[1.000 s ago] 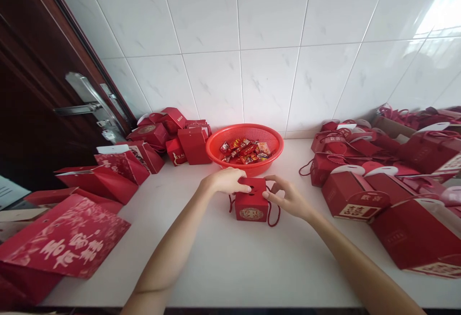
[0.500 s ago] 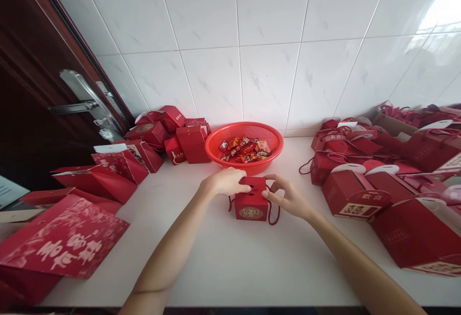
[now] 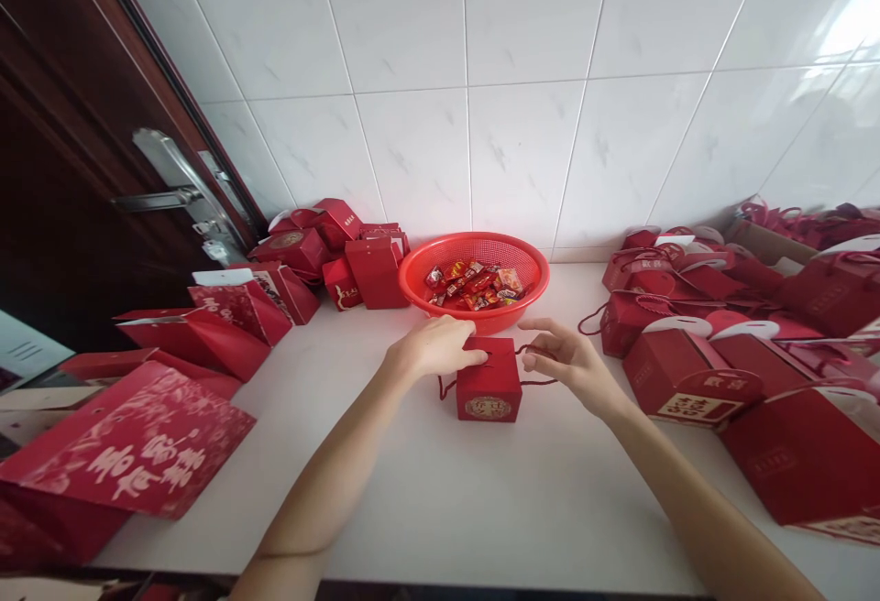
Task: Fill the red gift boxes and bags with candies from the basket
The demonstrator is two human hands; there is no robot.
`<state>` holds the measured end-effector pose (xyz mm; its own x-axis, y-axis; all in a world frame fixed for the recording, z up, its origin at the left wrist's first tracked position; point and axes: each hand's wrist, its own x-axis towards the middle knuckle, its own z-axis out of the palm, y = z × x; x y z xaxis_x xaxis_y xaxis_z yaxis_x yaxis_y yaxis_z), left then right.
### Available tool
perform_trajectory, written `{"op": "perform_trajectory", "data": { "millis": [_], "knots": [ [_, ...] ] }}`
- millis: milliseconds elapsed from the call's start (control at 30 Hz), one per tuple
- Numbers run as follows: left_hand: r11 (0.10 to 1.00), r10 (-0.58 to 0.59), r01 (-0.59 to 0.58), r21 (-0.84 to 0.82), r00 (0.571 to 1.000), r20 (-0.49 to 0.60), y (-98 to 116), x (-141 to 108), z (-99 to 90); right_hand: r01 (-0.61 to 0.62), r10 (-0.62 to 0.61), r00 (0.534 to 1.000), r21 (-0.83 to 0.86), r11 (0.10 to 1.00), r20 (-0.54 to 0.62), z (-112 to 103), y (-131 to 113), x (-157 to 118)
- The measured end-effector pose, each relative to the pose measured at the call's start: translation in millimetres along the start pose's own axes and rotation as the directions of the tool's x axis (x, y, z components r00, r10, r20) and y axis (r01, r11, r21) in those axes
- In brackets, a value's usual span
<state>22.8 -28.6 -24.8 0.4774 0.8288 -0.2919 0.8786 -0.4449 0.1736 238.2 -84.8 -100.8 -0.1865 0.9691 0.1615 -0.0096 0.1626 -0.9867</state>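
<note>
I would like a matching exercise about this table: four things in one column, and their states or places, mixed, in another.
1. Door handle
2. Left hand
3. Basket
4. Right hand

A. At the cord on the right of the small box
B. Silver-coloured
C. Thumb on the small box's top
D. Contains wrapped sweets

Pairs: 1-B, 2-C, 3-D, 4-A

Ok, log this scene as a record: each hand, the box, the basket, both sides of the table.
left hand: thumb on top of the small box
right hand: beside the cord; grip unclear
box: red, gold emblem on front
basket: red, behind the box, holding wrapped sweets
table, left side: red bags and boxes
table, right side: more boxes
</note>
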Motion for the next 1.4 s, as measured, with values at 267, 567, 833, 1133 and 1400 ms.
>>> {"op": "perform_trajectory", "data": {
  "millis": [267,567,833,1133,1400],
  "knots": [
    [0.993,-0.007,-0.003,-0.12,0.997,-0.077,-15,2,-2.4,0.052,-0.046,0.998,0.165,0.985,-0.042,-8,-18,12],
    [0.784,-0.01,-0.105,-0.612,0.983,-0.182,-21,-22,-31.5,0.017,-0.007,0.997,0.118,0.993,-0.077,-11,-50,27],
    [0.419,0.094,-0.307,-0.854,0.951,-0.296,-9,-19,-26.0,0.039,-0.032,0.996,-0.082,0.996,0.08,7,-71,38],
    [0.26,0.096,-0.399,-0.88,0.917,-0.387,1,-22,-21.6,0.073,-0.068,0.996,-0.093,0.993,0.062,17,-80,40],
    [0.601,0.076,-0.404,-0.69,0.888,-0.454,1,-24,-18.7,0.077,-0.077,0.991,-0.007,0.997,-0.112,22,-76,41]
  ]
}}
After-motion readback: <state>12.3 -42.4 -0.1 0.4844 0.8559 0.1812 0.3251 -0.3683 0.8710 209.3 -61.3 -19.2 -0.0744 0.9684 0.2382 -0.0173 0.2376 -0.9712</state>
